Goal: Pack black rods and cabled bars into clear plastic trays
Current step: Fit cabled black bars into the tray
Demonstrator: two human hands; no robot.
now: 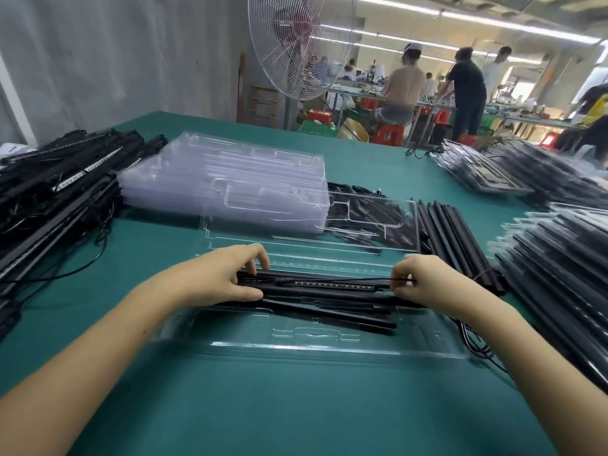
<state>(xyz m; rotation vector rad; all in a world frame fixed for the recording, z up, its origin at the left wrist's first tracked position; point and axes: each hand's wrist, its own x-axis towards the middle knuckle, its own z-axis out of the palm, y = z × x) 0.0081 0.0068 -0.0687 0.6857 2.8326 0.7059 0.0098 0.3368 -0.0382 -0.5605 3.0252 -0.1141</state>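
An open clear plastic tray [309, 343] lies on the green table in front of me, its lid half [296, 255] folded back behind it. Several black rods [329, 314] lie across the tray. On top of them rests a cabled bar [329, 284] with a strip of small lights and a thin black cable. My left hand [227, 274] grips the bar's left end with fingers and thumb curled round it. My right hand [418, 281] pinches the bar's right end and the cable there.
A stack of empty clear trays [230, 179] stands behind the lid. Cabled bars [56, 182] are heaped at the left. Loose black rods [454, 235] lie at the right, beside stacks of packed trays [559, 258]. A fan [299, 44] and several people stand beyond the table.
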